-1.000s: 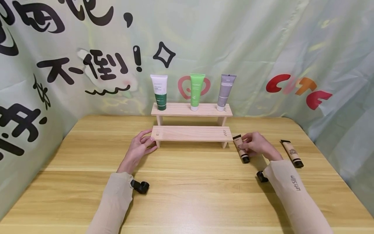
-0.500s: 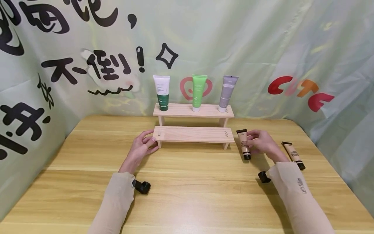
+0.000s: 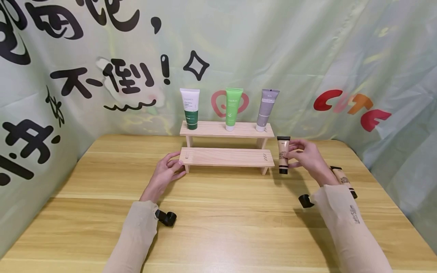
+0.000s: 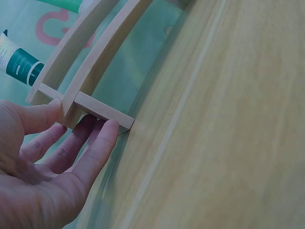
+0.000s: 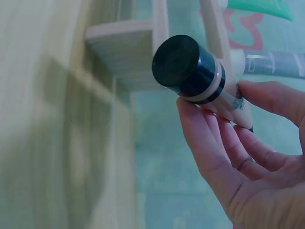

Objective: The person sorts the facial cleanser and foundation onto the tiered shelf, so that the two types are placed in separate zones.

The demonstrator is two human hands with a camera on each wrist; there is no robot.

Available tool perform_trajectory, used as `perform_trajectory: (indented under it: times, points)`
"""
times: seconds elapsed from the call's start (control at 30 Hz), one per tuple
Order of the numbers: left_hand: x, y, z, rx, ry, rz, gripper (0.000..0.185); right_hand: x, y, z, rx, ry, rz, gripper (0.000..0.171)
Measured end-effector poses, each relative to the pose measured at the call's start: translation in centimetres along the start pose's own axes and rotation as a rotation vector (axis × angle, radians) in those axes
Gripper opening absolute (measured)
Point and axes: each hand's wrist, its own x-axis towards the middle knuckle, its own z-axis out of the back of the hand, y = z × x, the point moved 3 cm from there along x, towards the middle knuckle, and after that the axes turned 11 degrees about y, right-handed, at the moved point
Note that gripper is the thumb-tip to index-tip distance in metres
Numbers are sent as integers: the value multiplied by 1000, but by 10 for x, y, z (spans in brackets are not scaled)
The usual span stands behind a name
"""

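Note:
A two-step wooden rack (image 3: pixel 227 156) stands at the table's back. On its top step stand a white-and-green tube (image 3: pixel 190 109), a green tube (image 3: pixel 232 109) and a grey tube (image 3: pixel 266 110). My left hand (image 3: pixel 166 173) holds the left end of the lower step (image 4: pixel 102 112), thumb on top and fingers under the edge. My right hand (image 3: pixel 305 157) holds a beige tube (image 3: pixel 283 154) upright, black cap (image 5: pixel 183 64) down, in the air just right of the rack. A second beige tube (image 3: pixel 343 180) lies on the table behind my right wrist.
The wooden table (image 3: pixel 218 212) stretches toward me. Green printed cloth (image 3: pixel 102 57) hangs close behind and beside it. Small black wrist mounts (image 3: pixel 166 218) sit under both sleeves.
My right hand has lifted the beige tube off the table, turned it upright and raised it beside the rack's right end. The left hand has stayed on the lower step.

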Motion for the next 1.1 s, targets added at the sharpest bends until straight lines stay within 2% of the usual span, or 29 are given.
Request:
perform_trajectory:
  times: [0.23,0.5,0.8,1.1]
  points:
    - [0,0,0,4,6,0,49,6,19,-13,43,-27,60,54]
    - [0,-1,0,-1,4,3,49,20,36,-36,106,-15,115,53]
    - [0,-1,0,5,14,-20,50,34,52,-67,76,-51,180,50]
    - [-1,0,0,-1,17,-18,49,48,67,-111,30,-102,337,42]
